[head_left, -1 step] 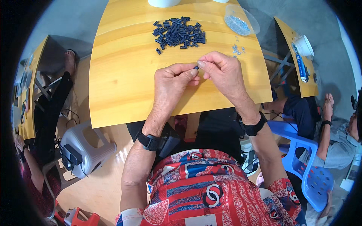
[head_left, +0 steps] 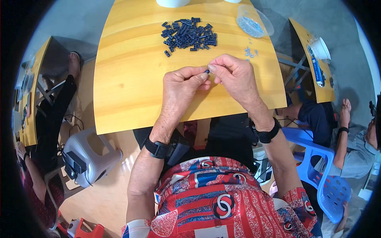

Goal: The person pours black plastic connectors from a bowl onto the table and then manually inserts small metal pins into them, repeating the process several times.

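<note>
Over the near half of the wooden table, my left hand (head_left: 184,84) pinches a small dark plastic piece (head_left: 206,71) between thumb and fingertips. My right hand (head_left: 235,76) meets it there, thumb and forefinger pressed together at the piece's far end. Whatever the right fingertips hold is too small and too covered to make out. Beyond my hands lies a heap of small dark blue-black plastic pieces (head_left: 188,35). To its right, several tiny clear or silvery parts (head_left: 250,52) are scattered.
A clear round tub (head_left: 251,27) of tiny silvery parts stands at the table's far right, a white container (head_left: 172,3) at the far edge. Side tables with people seated flank mine. A white stool (head_left: 89,152) with a black box is left, a blue chair (head_left: 321,170) right.
</note>
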Tool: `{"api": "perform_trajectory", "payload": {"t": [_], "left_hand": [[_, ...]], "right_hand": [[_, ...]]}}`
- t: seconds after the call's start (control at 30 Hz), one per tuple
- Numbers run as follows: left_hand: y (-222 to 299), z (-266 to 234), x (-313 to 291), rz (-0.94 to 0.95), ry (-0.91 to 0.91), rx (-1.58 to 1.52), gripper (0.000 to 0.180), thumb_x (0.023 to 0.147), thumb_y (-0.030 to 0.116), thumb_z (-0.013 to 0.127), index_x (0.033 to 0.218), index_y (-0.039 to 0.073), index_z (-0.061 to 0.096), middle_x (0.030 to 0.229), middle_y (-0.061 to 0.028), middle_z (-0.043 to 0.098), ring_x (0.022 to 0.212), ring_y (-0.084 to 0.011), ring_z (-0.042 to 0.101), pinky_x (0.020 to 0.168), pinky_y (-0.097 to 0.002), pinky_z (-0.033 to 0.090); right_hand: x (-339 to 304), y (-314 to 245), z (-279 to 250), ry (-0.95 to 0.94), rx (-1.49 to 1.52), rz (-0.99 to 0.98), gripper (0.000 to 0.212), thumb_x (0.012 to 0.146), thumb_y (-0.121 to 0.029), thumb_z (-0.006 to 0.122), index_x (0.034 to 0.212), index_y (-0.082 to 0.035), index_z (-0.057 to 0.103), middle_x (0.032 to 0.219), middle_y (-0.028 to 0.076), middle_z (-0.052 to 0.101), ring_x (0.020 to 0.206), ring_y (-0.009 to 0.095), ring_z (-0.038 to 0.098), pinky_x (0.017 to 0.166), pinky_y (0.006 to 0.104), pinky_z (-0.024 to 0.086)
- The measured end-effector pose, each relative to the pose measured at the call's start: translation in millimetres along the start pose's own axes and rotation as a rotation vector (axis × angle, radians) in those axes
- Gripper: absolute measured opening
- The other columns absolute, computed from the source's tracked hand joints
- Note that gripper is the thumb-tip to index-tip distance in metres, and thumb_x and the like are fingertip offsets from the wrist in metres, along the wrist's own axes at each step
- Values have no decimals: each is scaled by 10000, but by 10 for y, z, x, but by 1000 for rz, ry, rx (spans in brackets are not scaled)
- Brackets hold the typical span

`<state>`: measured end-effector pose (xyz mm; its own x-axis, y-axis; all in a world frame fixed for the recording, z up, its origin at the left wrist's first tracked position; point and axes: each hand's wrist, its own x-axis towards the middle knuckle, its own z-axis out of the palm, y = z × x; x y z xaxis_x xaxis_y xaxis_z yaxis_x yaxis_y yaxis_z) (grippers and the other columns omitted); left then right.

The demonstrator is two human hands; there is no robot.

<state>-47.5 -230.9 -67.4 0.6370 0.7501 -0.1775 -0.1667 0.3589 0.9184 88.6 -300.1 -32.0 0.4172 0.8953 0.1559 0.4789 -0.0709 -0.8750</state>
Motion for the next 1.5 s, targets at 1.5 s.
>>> {"api": "perform_trajectory", "payload": {"t": [1.5], "left_hand": [[52,66,52,-154,-111,-11,145,840,-16,602,959,-75,659,886,-135,677,799,-183,662,723,-274,560]], "right_hand": [[-126,43,-225,-122,-914,-727,236,773,-232,646,731,-22,546,715,95,539,644,221,622,551,324,530]]}}
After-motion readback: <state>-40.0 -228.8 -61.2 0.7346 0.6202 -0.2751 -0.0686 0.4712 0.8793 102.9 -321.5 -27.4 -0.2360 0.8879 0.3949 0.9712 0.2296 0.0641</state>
